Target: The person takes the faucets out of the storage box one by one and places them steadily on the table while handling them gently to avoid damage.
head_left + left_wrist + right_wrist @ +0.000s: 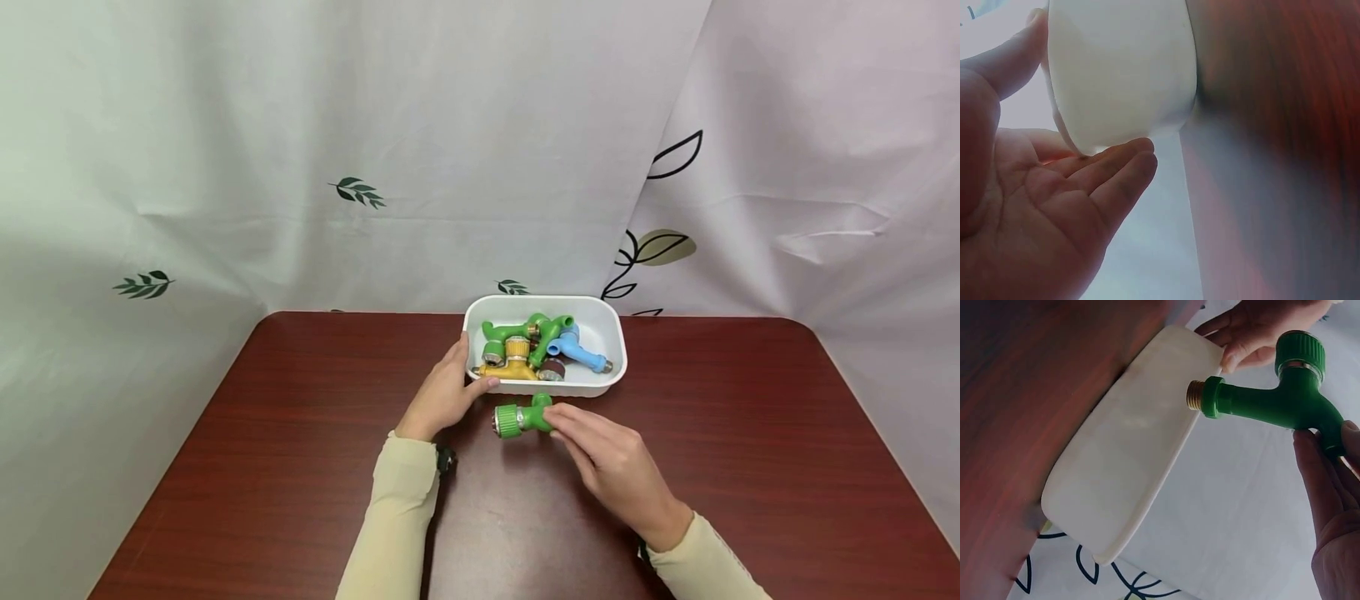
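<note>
A green plastic tap (531, 417) with a ribbed knob is held in my right hand (624, 468), in front of the tray. The right wrist view shows finger and thumb pinching the tap (1285, 403) at its spout, its brass-threaded end pointing away. My left hand (441, 395) holds the left front corner of a white plastic tray (570, 389), thumb at the front rim. In the left wrist view, the left fingers (1122, 175) lie along the tray's wall (1122, 69). Inside the tray are green taps (551, 337), a yellow tap (513, 367) and a blue tap (581, 354).
A brown knob-like part (553, 368) also lies in the tray, partly hidden by the taps. The tray stands near the back edge of a reddish-brown wooden table (247, 467). Behind it hangs a white curtain (450, 150) with leaf prints.
</note>
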The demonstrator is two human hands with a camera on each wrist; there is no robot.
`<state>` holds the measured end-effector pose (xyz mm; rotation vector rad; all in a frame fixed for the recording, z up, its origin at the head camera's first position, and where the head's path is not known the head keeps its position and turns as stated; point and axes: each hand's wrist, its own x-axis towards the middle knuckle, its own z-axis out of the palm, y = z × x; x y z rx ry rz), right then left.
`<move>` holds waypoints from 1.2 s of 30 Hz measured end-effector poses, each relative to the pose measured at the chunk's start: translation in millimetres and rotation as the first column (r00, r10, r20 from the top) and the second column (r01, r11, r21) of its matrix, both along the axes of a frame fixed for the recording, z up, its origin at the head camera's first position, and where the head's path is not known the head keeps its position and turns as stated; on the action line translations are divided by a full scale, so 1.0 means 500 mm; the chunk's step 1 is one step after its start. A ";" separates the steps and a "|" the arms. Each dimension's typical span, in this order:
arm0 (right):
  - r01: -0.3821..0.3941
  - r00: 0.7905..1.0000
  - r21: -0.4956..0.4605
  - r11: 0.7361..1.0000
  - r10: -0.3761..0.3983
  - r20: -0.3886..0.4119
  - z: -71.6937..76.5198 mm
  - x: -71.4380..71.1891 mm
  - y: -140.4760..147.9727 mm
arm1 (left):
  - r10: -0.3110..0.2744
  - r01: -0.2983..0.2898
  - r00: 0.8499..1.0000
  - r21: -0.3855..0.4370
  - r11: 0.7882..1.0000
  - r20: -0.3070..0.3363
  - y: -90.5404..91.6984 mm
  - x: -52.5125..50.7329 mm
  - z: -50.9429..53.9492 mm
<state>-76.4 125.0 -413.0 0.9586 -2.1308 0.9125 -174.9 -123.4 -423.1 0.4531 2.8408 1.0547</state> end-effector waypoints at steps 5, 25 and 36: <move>-0.008 1.000 0.019 1.000 0.007 0.029 -0.010 0.001 -0.006 | -0.022 0.022 1.000 -0.017 1.000 0.009 -0.003 -0.002 0.002; -0.055 0.994 0.083 0.995 0.047 0.097 -0.043 -0.004 -0.027 | -0.034 0.034 0.999 -0.023 0.999 0.016 -0.009 -0.006 0.000; -0.099 0.982 0.101 0.990 0.081 0.173 -0.046 -0.008 -0.034 | -0.028 0.029 0.999 -0.032 0.999 0.039 -0.010 -0.006 0.003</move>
